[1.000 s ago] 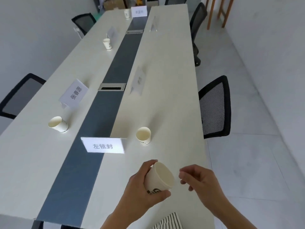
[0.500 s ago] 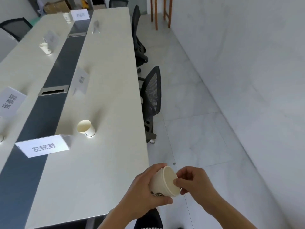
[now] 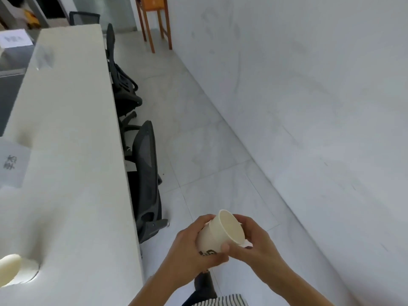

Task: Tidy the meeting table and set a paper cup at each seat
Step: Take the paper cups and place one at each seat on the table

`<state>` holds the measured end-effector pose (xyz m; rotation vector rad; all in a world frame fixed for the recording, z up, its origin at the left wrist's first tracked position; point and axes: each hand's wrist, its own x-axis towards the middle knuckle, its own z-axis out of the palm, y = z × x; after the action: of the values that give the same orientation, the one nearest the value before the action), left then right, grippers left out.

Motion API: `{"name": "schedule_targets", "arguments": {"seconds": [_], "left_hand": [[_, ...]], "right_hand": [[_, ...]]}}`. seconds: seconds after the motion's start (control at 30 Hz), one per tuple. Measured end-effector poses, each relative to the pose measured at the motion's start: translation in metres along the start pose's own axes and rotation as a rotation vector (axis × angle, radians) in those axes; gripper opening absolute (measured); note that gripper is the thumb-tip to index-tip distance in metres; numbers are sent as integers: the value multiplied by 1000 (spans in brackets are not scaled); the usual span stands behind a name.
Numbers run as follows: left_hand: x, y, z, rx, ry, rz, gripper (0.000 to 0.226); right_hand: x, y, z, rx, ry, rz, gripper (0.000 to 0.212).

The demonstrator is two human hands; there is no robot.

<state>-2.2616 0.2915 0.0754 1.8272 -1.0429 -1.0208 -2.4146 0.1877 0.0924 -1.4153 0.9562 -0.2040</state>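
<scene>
The right hand (image 3: 254,246) now joins the left hand (image 3: 187,250) gripping the paper cup (image 3: 220,233), carried off the table's (image 3: 77,173) right edge toward another seat.

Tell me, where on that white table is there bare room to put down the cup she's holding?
The paper cup is gripped by the left hand and right hand, out over the floor. The table is widely bare between the blurred name card and its chair-side edge. It is tighter only by the standing cup at the near left.
</scene>
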Motion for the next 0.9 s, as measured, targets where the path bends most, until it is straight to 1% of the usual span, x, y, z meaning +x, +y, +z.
{"name": "schedule_targets", "arguments": {"seconds": [0.07,0.17,0.23,0.3,0.37,0.53,0.6,0.67,0.77,0.9], "left_hand": [[34,15,-8,5,-37,11,70],[78,25,-26,31,-64,-8,73],[101,25,-43,23,-38,-39,73],[123,22,-60,11,12,-57,73],[147,17,-77,-15,71,-85,73],[226,18,-113,-23,206,-123,73],[264,24,-124,-30,262,-145,72],[300,32,-139,-44,315,-162,74],[348,56,-166,-111,416,-163,72],[390,62,-196,-199,550,-199,70]], "right_hand": [[24,-20,-11,5,110,-52,64],[58,-51,-31,187,331,-141,65],[79,-68,-47,272,476,-201,66],[102,-78,-65,310,539,-220,67],[129,-80,-85,310,537,-191,64],[220,-65,-138,292,523,-80,43],[263,-71,-155,312,520,-45,33],[307,-88,-167,311,507,-32,29],[371,-135,-176,246,418,-61,29],[457,-203,-175,121,198,-125,41]]}}
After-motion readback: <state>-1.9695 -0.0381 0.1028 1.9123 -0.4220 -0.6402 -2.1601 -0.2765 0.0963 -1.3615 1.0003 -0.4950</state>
